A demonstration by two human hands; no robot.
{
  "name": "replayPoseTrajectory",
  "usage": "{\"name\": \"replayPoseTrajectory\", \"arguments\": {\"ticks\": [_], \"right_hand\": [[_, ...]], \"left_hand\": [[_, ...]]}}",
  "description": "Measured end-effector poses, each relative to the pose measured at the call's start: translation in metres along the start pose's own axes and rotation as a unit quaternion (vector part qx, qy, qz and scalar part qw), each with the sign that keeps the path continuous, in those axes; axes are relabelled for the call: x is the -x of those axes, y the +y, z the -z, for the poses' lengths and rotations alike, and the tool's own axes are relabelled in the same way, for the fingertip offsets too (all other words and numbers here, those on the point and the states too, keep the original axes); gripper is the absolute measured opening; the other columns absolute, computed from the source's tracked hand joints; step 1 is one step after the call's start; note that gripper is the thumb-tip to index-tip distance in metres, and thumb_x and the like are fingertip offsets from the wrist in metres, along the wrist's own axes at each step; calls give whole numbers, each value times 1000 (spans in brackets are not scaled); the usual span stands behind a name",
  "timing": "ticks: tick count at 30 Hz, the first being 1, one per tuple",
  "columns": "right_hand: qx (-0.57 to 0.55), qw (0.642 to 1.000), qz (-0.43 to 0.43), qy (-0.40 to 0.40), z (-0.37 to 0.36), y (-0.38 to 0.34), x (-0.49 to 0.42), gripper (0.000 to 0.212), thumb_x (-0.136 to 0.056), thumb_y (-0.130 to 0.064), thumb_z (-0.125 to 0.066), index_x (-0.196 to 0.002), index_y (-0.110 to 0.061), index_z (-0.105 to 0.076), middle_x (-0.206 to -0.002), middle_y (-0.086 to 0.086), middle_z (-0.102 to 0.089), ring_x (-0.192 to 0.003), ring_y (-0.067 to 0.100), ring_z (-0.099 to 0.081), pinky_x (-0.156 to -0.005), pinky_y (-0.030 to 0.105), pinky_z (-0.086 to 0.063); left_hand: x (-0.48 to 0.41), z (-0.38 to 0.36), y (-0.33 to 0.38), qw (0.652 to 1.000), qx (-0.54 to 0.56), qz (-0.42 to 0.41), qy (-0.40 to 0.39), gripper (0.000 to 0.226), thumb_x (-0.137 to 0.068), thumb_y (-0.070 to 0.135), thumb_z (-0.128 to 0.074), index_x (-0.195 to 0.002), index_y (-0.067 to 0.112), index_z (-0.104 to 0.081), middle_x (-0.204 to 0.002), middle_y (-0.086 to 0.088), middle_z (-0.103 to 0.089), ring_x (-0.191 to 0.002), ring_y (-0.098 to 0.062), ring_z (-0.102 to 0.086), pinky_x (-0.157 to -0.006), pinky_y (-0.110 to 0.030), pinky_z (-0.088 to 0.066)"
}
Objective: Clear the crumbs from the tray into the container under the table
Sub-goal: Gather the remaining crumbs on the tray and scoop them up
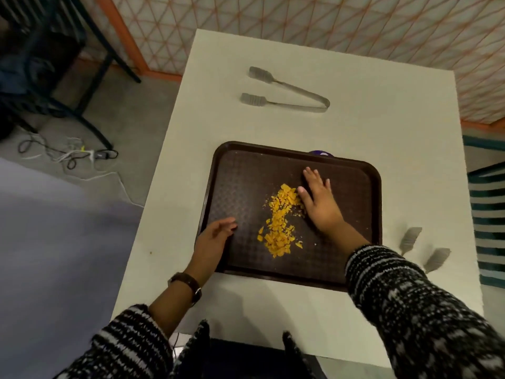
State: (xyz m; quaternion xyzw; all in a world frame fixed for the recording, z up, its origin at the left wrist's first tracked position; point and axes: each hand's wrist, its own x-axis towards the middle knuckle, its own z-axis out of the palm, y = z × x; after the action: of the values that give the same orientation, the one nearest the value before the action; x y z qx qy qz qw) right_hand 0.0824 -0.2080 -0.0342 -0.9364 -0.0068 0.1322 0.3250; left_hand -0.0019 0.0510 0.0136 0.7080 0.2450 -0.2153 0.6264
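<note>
A dark brown tray [246, 170] lies on the white table [382, 119]. A heap of yellow-orange crumbs [281, 222] sits near the tray's middle. My right hand [319, 201] lies flat on the tray with straight fingers, its thumb side touching the right edge of the crumbs. My left hand [213, 239] rests on the tray's left rim, fingers relaxed and reaching onto the tray surface, left of the crumbs. No container under the table is in view.
Metal tongs [287, 91] lie on the table beyond the tray. A second pair of tongs [423, 250] lies right of the tray near the table edge. A purple object [321, 154] peeks out behind the tray's far rim. Cables [68, 154] lie on the floor at left.
</note>
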Motion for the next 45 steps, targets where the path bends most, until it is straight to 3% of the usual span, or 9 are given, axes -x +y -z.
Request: {"name": "replayPoseTrajectory", "arguments": {"ticks": [9, 18, 23, 26, 29, 32, 36, 41, 45], "right_hand": [[71, 973, 203, -86, -16, -10, -23, 57, -97, -37, -38, -146, -10, -30, -156, 7, -22, -146, 16, -10, -119, 37, 4], [-31, 931, 304, -198, -34, -22, 25, 44, -95, -16, -45, -136, 0, -45, -144, 14, -43, -140, 24, -31, -119, 41, -13], [-117, 957, 229, -138, -29, -22, 49, 39, -97, -20, -39, -128, -1, -54, -138, 11, -51, -134, 21, -42, -117, 41, -24], [-145, 978, 147, -33, -21, -16, 62, 52, -98, -38, -29, -132, -5, -51, -143, 5, -45, -139, 16, -33, -119, 34, -15], [-168, 983, 53, 57, -17, -5, 83, 51, -97, -39, -28, -135, -11, -48, -146, 1, -40, -141, 9, -27, -120, 30, -9], [-191, 975, -19, 113, -19, 1, 111, 50, -96, -40, -29, -136, -16, -46, -146, -3, -40, -141, 12, -29, -119, 23, -8], [-211, 968, -60, 122, -25, -3, 141, 48, -96, -44, -29, -138, -25, -41, -148, -12, -36, -141, 7, -26, -118, 20, -6], [-206, 967, -74, 129, -24, -6, 152, 53, -96, -45, -29, -140, -18, -43, -149, -9, -36, -142, 6, -25, -119, 22, -6], [-208, 966, -78, 135, -21, -4, 156, 49, -97, -43, -30, -139, -21, -43, -150, -6, -36, -141, 5, -26, -119, 24, -7]], "left_hand": [[-2, 14, -16, 998, 7, 10, 63, 26, -93, 9, -49, -115, 12, -62, -112, 1, -64, -105, -10, -58, -95, -21, -43], [0, 10, -21, 998, -17, 2, 62, 27, -93, 8, -48, -117, 15, -59, -117, 2, -59, -107, -11, -54, -95, -22, -41], [3, 3, -19, 997, -45, -36, 53, 27, -92, 7, -50, -115, 19, -60, -115, 4, -60, -107, -11, -55, -87, -11, -43], [5, -10, -22, 984, -140, -110, 24, 34, -88, 14, -58, -121, 24, -55, -120, 9, -55, -116, -12, -51, -104, -30, -41], [1, -29, -29, 934, -285, -208, -62, 72, -79, 46, -62, -141, 27, -31, -139, 16, -31, -133, -5, -26, -116, -34, -15], [-10, -48, -41, 865, -412, -262, -111, 110, -69, 70, -56, -148, 25, 6, -155, 6, 5, -143, -10, 10, -114, -36, 16], [-28, -65, -43, 813, -511, -262, -98, 126, -61, 78, -55, -141, 22, 24, -155, -6, 18, -141, -19, 23, -105, -32, 34], [-46, -83, -38, 778, -545, -292, -113, 123, -65, 74, -56, -143, 17, 19, -151, -3, 20, -142, -21, 19, -104, -31, 35], [-53, -97, -37, 754, -537, -347, -153, 111, -71, 67, -57, -144, 20, 12, -152, 0, 15, -143, -23, 13, -113, -42, 15]]}}
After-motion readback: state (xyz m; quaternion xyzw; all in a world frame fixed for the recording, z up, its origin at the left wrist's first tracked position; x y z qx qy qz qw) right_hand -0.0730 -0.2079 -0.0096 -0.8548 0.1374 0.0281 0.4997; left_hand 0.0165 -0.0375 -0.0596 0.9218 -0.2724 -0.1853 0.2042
